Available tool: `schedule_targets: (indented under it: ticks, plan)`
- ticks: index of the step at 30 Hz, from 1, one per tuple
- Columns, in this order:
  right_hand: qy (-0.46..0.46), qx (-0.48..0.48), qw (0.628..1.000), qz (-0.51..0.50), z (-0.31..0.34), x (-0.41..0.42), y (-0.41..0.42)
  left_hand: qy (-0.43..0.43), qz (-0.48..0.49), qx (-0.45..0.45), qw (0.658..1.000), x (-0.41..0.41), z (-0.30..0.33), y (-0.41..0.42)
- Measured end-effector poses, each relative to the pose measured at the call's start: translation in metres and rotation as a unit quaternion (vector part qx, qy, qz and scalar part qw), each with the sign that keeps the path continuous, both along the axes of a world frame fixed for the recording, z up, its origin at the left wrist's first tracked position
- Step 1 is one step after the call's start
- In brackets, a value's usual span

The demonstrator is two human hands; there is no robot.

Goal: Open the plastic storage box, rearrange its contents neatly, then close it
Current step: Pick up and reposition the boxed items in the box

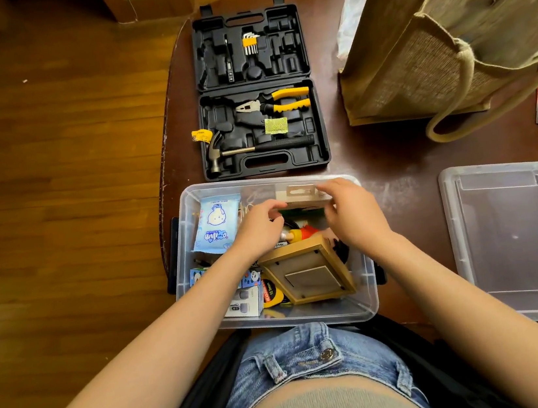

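Both hands pinch a small white carton point(301, 196) over the far end of the clear plastic storage box point(368, 296): the left hand point(259, 229) holds its near left corner, and the right hand point(352, 213) curls round its right end. Lidless, the box sits at the table's near edge, crowded with a wooden frame point(311, 273), a pale blue packet point(217, 224) and small cartons. Its clear lid point(515, 240) lies flat, well apart to the right.

even, soft daylight, fairly bright. mild glare on wood floor point(46, 137) & clear lid point(515, 240). wide-angle bending at edges; jute bag point(445, 43) slightly blurred. centre sharp, shadows faint.
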State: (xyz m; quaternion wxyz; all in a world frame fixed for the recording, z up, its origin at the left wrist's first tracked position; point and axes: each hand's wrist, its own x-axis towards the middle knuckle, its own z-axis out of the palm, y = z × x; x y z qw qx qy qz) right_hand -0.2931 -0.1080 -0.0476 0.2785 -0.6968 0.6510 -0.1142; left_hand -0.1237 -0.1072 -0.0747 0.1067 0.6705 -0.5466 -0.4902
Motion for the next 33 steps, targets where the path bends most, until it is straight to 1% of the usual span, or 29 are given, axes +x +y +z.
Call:
schedule_targets:
  ticks: [3, 7, 9, 10, 12, 14, 15, 16, 18, 23, 25, 27, 30, 33]
  plan:
    - [0.079, 0.032, 0.995, 0.048, -0.005, 0.002, -0.004, 0.015, -0.062, -0.001, 0.998, 0.001, 0.004, 0.003]
    - [0.093, 0.052, 0.992, 0.073, -0.011, 0.001, -0.001, 0.081, -0.167, 0.017, 0.982, 0.007, 0.017, 0.010]
    - [0.109, 0.046, 0.989, 0.086, -0.013, 0.001, 0.000, 0.093, -0.211, 0.025, 0.973, 0.010, 0.020, 0.013]
    - [0.119, 0.040, 0.988, 0.091, -0.013, 0.001, 0.001, 0.079, -0.236, 0.020, 0.968, 0.010, 0.019, 0.015]
    - [0.138, 0.032, 0.985, 0.099, -0.015, 0.003, 0.001, 0.023, -0.272, 0.001, 0.962, 0.007, 0.015, 0.019]
    - [0.149, 0.029, 0.984, 0.096, -0.015, 0.003, 0.002, -0.032, -0.274, -0.025, 0.961, 0.003, 0.011, 0.022]
    - [0.149, 0.025, 0.985, 0.089, -0.015, 0.003, 0.003, -0.044, -0.272, -0.033, 0.961, 0.002, 0.011, 0.023]
    - [0.145, 0.019, 0.986, 0.079, -0.015, 0.003, 0.004, -0.043, -0.271, -0.033, 0.961, 0.002, 0.012, 0.023]
    - [0.135, 0.002, 0.989, 0.061, -0.015, 0.001, 0.005, -0.012, -0.268, -0.023, 0.963, 0.004, 0.016, 0.024]
    - [0.134, -0.012, 0.990, 0.036, -0.017, 0.001, 0.000, 0.104, -0.201, -0.034, 0.973, 0.018, 0.042, 0.022]
    - [0.121, -0.018, 0.992, 0.024, -0.018, -0.001, -0.003, 0.157, -0.155, -0.023, 0.975, 0.028, 0.054, 0.020]
    - [0.102, -0.031, 0.994, 0.019, -0.018, -0.004, -0.003, 0.195, -0.089, -0.011, 0.977, 0.040, 0.062, 0.019]
    - [0.052, -0.060, 0.997, 0.020, -0.016, -0.008, -0.002, 0.203, 0.017, -0.010, 0.979, 0.059, 0.065, 0.020]
    - [-0.005, -0.053, 0.997, 0.048, -0.014, -0.010, -0.002, 0.174, 0.102, -0.052, 0.978, 0.078, 0.062, 0.018]
